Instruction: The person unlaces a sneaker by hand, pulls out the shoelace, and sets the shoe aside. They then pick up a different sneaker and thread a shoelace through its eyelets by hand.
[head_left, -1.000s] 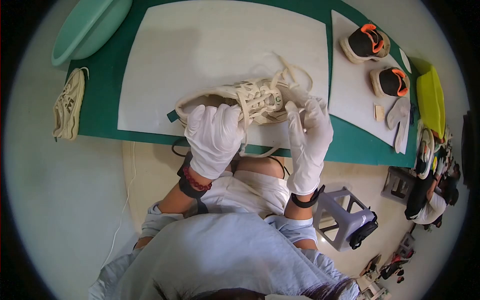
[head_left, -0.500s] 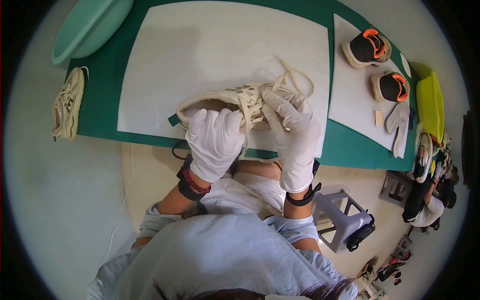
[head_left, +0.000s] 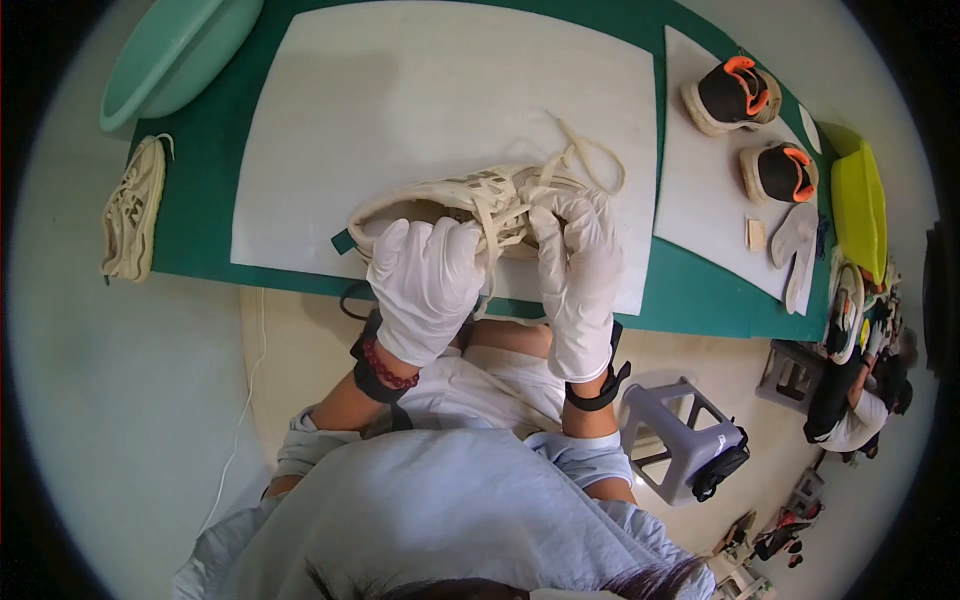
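A cream sneaker lies on the white board, its opening to the left and its toe to the right. My left hand, in a white glove, is closed over the near edge of the opening, fingertips partly inside. My right hand, gloved too, is pinched at the lower lacing near the toe and appears to grip the lace. Part of the toe is hidden behind that hand. One loose end of the shoelace loops out onto the board beyond the toe.
A matching sneaker lies at the table's left edge, below a green basin. On a second board are two black and orange shoes, insoles and a beige block. A yellow basin stands beyond; another person sits far right.
My right hand has drawn slightly closer and to the left along the lacing, its fingers folding from a looser spread into a pinch. My left hand keeps its grip on the sneaker.
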